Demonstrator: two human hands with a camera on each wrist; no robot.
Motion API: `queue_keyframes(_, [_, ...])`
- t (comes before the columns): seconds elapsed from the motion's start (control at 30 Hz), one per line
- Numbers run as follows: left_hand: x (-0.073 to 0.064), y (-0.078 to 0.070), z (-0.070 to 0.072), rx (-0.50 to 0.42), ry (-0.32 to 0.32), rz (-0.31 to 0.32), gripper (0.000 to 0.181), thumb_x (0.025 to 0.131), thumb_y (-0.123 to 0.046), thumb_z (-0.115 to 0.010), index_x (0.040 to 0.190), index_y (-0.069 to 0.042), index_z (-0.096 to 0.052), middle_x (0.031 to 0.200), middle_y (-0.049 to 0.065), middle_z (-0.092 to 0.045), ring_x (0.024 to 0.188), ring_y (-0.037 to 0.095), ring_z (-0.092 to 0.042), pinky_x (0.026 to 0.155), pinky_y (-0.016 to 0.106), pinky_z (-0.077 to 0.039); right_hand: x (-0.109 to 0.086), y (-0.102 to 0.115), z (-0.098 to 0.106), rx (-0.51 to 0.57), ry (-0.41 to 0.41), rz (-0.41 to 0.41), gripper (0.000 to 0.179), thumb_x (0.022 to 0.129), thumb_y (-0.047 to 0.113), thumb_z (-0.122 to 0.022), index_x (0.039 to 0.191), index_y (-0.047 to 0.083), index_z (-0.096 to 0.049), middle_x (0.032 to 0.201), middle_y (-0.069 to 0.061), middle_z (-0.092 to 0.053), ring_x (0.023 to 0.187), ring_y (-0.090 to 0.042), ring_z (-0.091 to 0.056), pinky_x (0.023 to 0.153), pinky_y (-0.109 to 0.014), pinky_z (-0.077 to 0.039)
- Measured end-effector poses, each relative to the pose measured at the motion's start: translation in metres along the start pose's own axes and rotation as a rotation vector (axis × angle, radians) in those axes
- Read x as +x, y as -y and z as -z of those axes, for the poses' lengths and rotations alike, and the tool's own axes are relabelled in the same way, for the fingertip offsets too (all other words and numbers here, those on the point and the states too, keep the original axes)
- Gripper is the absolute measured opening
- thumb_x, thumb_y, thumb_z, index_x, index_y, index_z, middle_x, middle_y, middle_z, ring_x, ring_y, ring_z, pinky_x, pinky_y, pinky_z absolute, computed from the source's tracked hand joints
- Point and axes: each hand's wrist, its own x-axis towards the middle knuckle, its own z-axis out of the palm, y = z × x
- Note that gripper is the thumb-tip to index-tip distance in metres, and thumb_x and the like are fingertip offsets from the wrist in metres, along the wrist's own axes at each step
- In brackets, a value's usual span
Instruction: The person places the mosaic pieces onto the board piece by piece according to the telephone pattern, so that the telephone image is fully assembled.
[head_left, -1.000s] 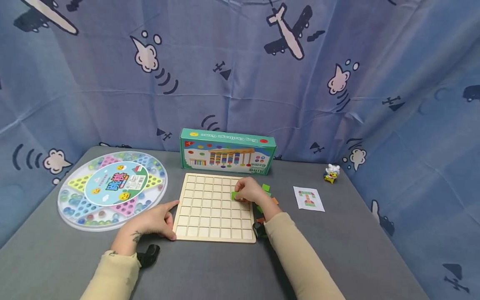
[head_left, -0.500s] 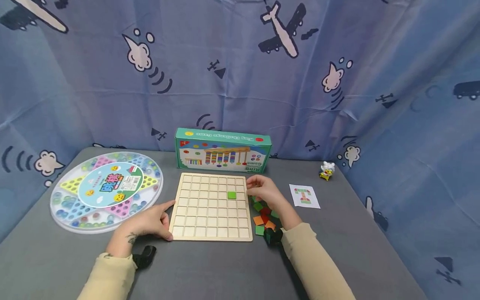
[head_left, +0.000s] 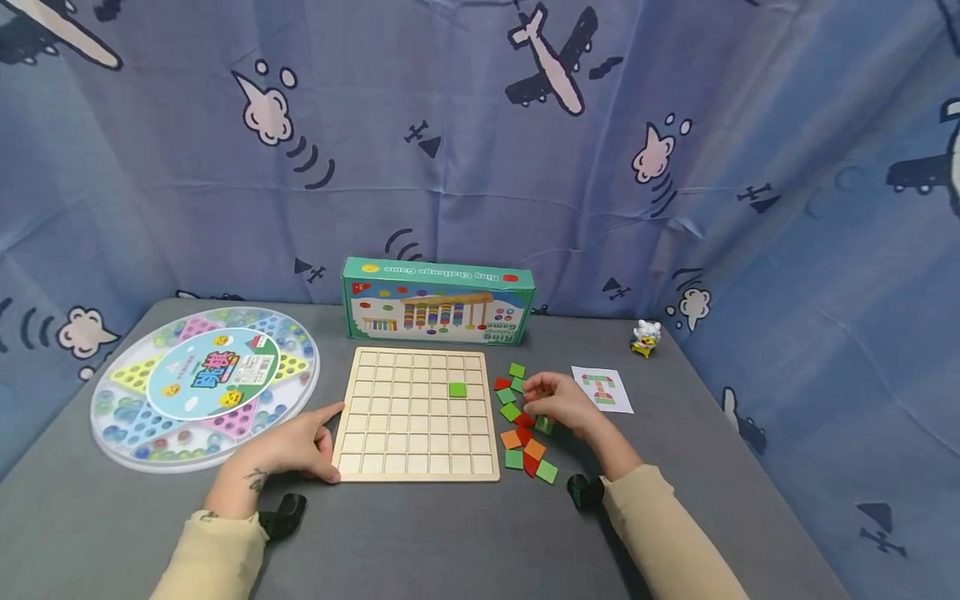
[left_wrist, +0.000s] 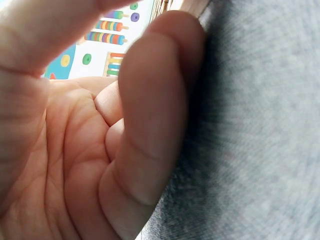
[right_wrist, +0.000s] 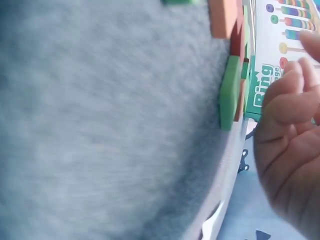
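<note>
A square wooden grid board (head_left: 405, 427) lies flat on the grey table, with one green tile (head_left: 457, 390) in a cell at its upper right. My left hand (head_left: 288, 446) touches the board's left edge, index finger extended and thumb at the near corner, the other fingers tucked in. Right of the board several loose tiles lie scattered: green (head_left: 513, 459), orange (head_left: 511, 439) and red (head_left: 531, 463). Over the right side of these tiles my right hand (head_left: 566, 404) hovers with loosely bent fingers; no tile shows in them. The right wrist view has a green tile (right_wrist: 230, 95) standing out beside that hand.
A printed pattern card (head_left: 602, 390) lies beyond the right hand, and a small toy figure (head_left: 646, 338) stands farther back. Behind the board is a green Ring Challenge Game box (head_left: 438, 304). A round Chinese checkers set (head_left: 206, 387) sits at the left. Patterned cloth (head_left: 420, 125) hangs behind.
My right hand has let go of the green tile on the board and moved right, over the loose tiles. The left hand stays at the board's edge. The head view has shifted slightly.
</note>
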Motion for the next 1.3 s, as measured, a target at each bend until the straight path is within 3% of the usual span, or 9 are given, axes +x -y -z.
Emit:
queue_keyframes(0.17, [-0.001, -0.001, 0.0, -0.004, 0.0, -0.003, 0.111, 0.06, -0.008, -0.082, 0.146, 0.004, -0.014, 0.061, 0.003, -0.053, 0.052, 0.012, -0.046, 0.048, 0.026, -0.038, 0.007, -0.004, -0.001, -0.169, 0.007, -0.018, 0.027, 0.074, 0.001, -0.067, 0.099, -0.005, -0.062, 0.078, -0.004, -0.056, 0.065, -0.015, -0.046, 0.054, -0.026, -0.039])
queue_keyframes(0.37, [-0.002, -0.002, 0.001, -0.007, 0.006, -0.026, 0.11, 0.06, -0.008, -0.082, 0.145, 0.006, -0.013, 0.061, 0.003, -0.052, 0.052, 0.012, -0.045, 0.048, 0.026, -0.037, 0.009, -0.001, -0.007, -0.351, -0.005, -0.054, 0.017, 0.069, 0.0, -0.07, 0.085, -0.002, -0.067, 0.077, -0.004, -0.058, 0.064, -0.015, -0.045, 0.057, -0.025, -0.039])
queue_keyframes(0.53, [-0.001, -0.002, 0.001, -0.016, 0.009, -0.021, 0.11, 0.06, -0.008, -0.082, 0.145, 0.004, -0.014, 0.061, 0.003, -0.052, 0.052, 0.012, -0.045, 0.048, 0.025, -0.038, 0.007, 0.003, -0.01, -0.408, -0.003, -0.088, 0.011, 0.069, 0.0, -0.07, 0.08, 0.0, -0.068, 0.088, -0.006, -0.061, 0.065, -0.017, -0.046, 0.056, -0.026, -0.039])
queue_keyframes(0.73, [0.0, -0.001, 0.0, -0.009, 0.002, 0.003, 0.109, 0.06, -0.008, -0.082, 0.145, 0.004, -0.016, 0.062, 0.003, -0.052, 0.052, 0.012, -0.045, 0.048, 0.025, -0.037, 0.007, 0.002, -0.01, -0.418, 0.009, -0.075, 0.011, 0.066, -0.002, -0.069, 0.07, 0.005, -0.061, 0.07, -0.003, -0.054, 0.059, -0.016, -0.043, 0.053, -0.026, -0.035])
queue_keyframes(0.87, [0.0, -0.002, 0.0, -0.006, -0.001, 0.014, 0.109, 0.059, -0.008, -0.082, 0.145, 0.004, -0.016, 0.062, 0.004, -0.053, 0.052, 0.013, -0.046, 0.049, 0.026, -0.037, 0.007, 0.003, -0.008, -0.283, 0.032, -0.041, 0.012, 0.069, -0.001, -0.067, 0.072, 0.003, -0.056, 0.062, -0.001, -0.049, 0.053, -0.014, -0.044, 0.05, -0.026, -0.037])
queue_keyframes(0.93, [0.0, -0.003, 0.001, -0.001, 0.0, 0.014, 0.109, 0.06, -0.008, -0.082, 0.145, 0.004, -0.016, 0.062, 0.004, -0.053, 0.053, 0.013, -0.046, 0.049, 0.026, -0.037, 0.008, 0.006, -0.008, -0.155, 0.038, -0.02, 0.012, 0.074, 0.0, -0.064, 0.085, -0.001, -0.058, 0.062, -0.001, -0.05, 0.052, -0.014, -0.045, 0.05, -0.027, -0.039])
queue_keyframes(1.1, [0.0, -0.004, 0.001, -0.003, 0.005, 0.002, 0.108, 0.06, -0.007, -0.082, 0.145, 0.005, -0.016, 0.062, 0.004, -0.053, 0.053, 0.013, -0.046, 0.049, 0.026, -0.037, 0.013, 0.026, -0.014, 0.162, 0.012, 0.032, 0.037, 0.088, 0.003, -0.046, 0.124, -0.001, -0.051, 0.064, -0.004, -0.046, 0.051, -0.016, -0.039, 0.048, -0.028, -0.033])
queue_keyframes(1.17, [0.0, -0.005, 0.001, -0.013, 0.003, 0.004, 0.109, 0.06, -0.006, -0.082, 0.145, 0.005, -0.016, 0.062, 0.004, -0.052, 0.053, 0.013, -0.045, 0.049, 0.026, -0.037, 0.017, 0.035, -0.02, 0.264, -0.026, 0.06, 0.033, 0.092, 0.007, -0.044, 0.123, 0.0, -0.052, 0.067, -0.004, -0.045, 0.053, -0.016, -0.036, 0.049, -0.028, -0.029])
queue_keyframes(1.3, [-0.002, -0.005, 0.0, -0.023, -0.001, 0.008, 0.109, 0.059, -0.006, -0.082, 0.145, 0.005, -0.016, 0.062, 0.004, -0.053, 0.053, 0.012, -0.045, 0.049, 0.026, -0.037, 0.028, 0.048, -0.034, 0.417, -0.168, 0.113, 0.009, 0.09, 0.01, -0.056, 0.097, 0.005, -0.059, 0.07, 0.0, -0.051, 0.054, -0.013, -0.037, 0.048, -0.025, -0.028])
